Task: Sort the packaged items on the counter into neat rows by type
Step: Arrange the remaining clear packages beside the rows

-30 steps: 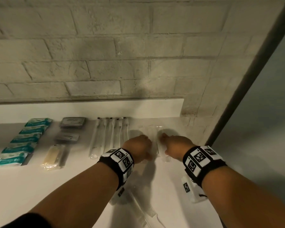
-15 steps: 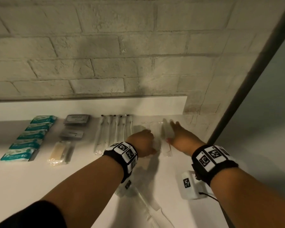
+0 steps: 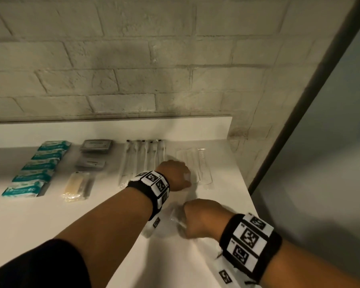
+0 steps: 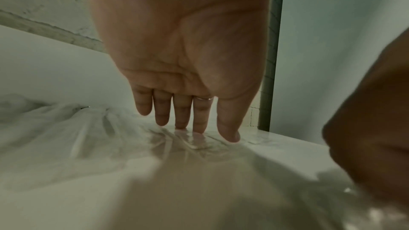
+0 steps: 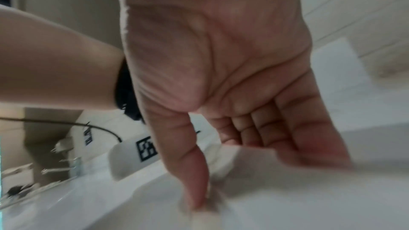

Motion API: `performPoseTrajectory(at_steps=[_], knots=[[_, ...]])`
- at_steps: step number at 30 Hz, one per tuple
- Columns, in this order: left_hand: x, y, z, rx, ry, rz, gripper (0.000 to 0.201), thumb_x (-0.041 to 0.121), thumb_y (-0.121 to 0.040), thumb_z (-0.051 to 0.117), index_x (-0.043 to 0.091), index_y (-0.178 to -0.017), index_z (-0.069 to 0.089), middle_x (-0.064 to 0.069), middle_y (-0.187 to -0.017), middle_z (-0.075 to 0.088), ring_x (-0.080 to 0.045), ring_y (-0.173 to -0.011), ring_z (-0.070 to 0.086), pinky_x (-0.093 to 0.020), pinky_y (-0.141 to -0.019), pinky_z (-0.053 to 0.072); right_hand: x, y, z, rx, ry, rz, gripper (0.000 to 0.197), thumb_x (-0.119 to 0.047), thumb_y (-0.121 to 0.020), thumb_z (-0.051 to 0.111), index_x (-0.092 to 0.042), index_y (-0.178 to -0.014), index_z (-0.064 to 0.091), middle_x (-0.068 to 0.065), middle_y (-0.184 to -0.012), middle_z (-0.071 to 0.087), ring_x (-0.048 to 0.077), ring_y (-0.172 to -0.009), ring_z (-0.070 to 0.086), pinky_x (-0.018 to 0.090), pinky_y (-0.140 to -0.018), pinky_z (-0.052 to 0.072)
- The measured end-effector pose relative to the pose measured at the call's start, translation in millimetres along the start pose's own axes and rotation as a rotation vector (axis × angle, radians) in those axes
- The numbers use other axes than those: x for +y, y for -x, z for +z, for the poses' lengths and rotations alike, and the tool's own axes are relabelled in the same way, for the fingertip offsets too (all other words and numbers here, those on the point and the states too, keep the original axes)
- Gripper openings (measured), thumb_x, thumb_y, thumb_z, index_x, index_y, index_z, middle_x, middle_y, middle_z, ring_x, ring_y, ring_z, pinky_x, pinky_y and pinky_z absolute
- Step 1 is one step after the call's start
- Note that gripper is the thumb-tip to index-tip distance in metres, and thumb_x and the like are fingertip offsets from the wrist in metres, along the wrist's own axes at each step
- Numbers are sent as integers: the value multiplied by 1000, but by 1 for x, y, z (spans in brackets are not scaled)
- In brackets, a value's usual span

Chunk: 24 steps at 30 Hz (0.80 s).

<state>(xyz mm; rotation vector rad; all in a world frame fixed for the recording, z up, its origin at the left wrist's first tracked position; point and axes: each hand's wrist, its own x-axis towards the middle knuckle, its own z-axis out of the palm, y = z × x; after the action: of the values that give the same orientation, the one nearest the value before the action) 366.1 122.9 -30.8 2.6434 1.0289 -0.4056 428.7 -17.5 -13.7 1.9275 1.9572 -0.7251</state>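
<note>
Clear comb packets lie in a row at the back right of the white counter. My left hand rests on their near ends. In the left wrist view its fingers are straight, with the tips pressing on a clear packet. Nearer to me, my right hand is knuckles-up over a loose clear packet. The right wrist view is blurred; there the thumb points down onto the packet and the other fingers curl behind its edge, as in a pinch.
Left of the combs lie rows of long white toothbrush packets, grey packets, a tan packet and teal packets. A brick wall backs the counter. Its right edge drops off beside my right hand.
My right hand has left the comb row and pulled back toward me, down onto the loose clear packet. The left hand stays on the comb packets.
</note>
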Motion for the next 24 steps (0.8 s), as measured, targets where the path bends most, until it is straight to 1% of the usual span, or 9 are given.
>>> performPoseTrajectory(at_steps=[3,6,7,10,13,16,19,21,24], knots=[[1,1,-2,5,-42,-4,31,50,-88,53,29,-107,65,2,-135,54,-23,-125,49,-37,-98,44,13,2,-10,-31,-118,28,33,-35,-86,61,-9,-107,63,6,-94,61,22,-82,58,27,-64,44],[3,-1,-3,-39,-48,-8,44,52,-85,46,24,-113,65,-1,-131,57,-25,-123,52,-40,-99,45,35,7,-22,-27,-527,91,7,-11,-81,64,-11,-81,58,2,-66,56,11,-46,50,18,-42,36],[3,-2,-4,-49,-50,-2,45,52,-84,43,23,-111,66,-2,-126,60,-25,-120,54,-41,-98,46,44,6,-28,-7,-627,131,11,-6,-81,63,-12,-77,55,3,-62,57,10,-40,48,16,-38,34],[3,-3,-5,-46,-59,5,40,49,-90,49,23,-117,63,-2,-128,58,-22,-126,48,-38,-103,41,79,-11,-44,254,-680,237,16,-17,-82,66,-13,-73,54,2,-67,59,19,-58,58,21,-46,37],[2,-4,-2,15,-42,13,41,44,-92,53,23,-126,59,-3,-134,50,-21,-128,45,-33,-104,38,101,-28,-54,541,-749,342,33,-40,-81,70,-12,-90,55,-1,-80,56,23,-80,58,26,-58,38],[4,-6,4,183,-56,5,50,46,-90,54,26,-137,50,-4,-149,38,-24,-135,38,-35,-109,32,116,-42,-52,514,-659,392,52,-52,-85,60,-6,-110,59,8,-103,64,28,-97,62,29,-74,43],[10,-12,6,207,-98,40,54,48,-91,52,28,-141,45,-3,-156,31,-24,-142,29,-38,-115,25,125,-49,-45,432,-489,394,44,-37,-90,59,-6,-121,60,14,-122,62,31,-108,60,33,-87,49],[17,-16,5,169,-158,73,45,49,-89,53,30,-130,56,-3,-143,48,-27,-133,43,-41,-106,37,128,-49,-42,370,-421,375,48,-34,-87,65,-10,-128,57,13,-128,56,30,-114,58,36,-96,48],[22,-19,3,133,-209,41,36,48,-87,57,28,-116,64,-2,-120,63,-27,-111,59,-35,-89,46,130,-55,-38,350,-354,413,59,-33,-82,71,-9,-132,48,15,-129,53,32,-112,57,37,-94,48]])
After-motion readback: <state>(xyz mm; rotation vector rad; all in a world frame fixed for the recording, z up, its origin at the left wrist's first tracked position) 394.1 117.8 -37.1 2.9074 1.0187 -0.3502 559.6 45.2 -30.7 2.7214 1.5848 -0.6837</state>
